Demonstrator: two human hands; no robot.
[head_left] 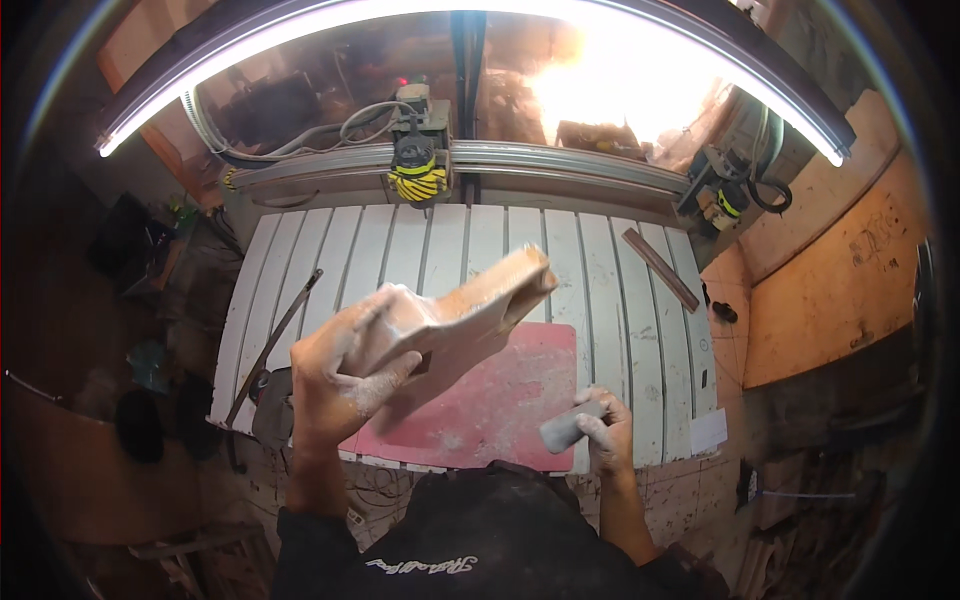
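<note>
My left hand [345,365], dusted with white powder, grips a pale, dusty, shaped wooden piece [455,335] by its near left end. The piece is tilted and held up over the table, its far end raised to the right. My thumb presses its near face, while most of the other fingers wrap round behind it. Lower right, my right hand [608,432] is closed round a small grey block [565,430] with a rounded end, which looks like a sanding block. The block is apart from the wooden piece. Beneath both lies a pink, dust-covered mat [500,410].
The white slatted table [380,230] bears a long dark bar [275,345] at left, a brown wooden strip [660,268] and a white paper [708,431] at right. Behind it runs a metal rail [560,160] with a yellow-and-black machine head [416,170]. A lamp glares overhead.
</note>
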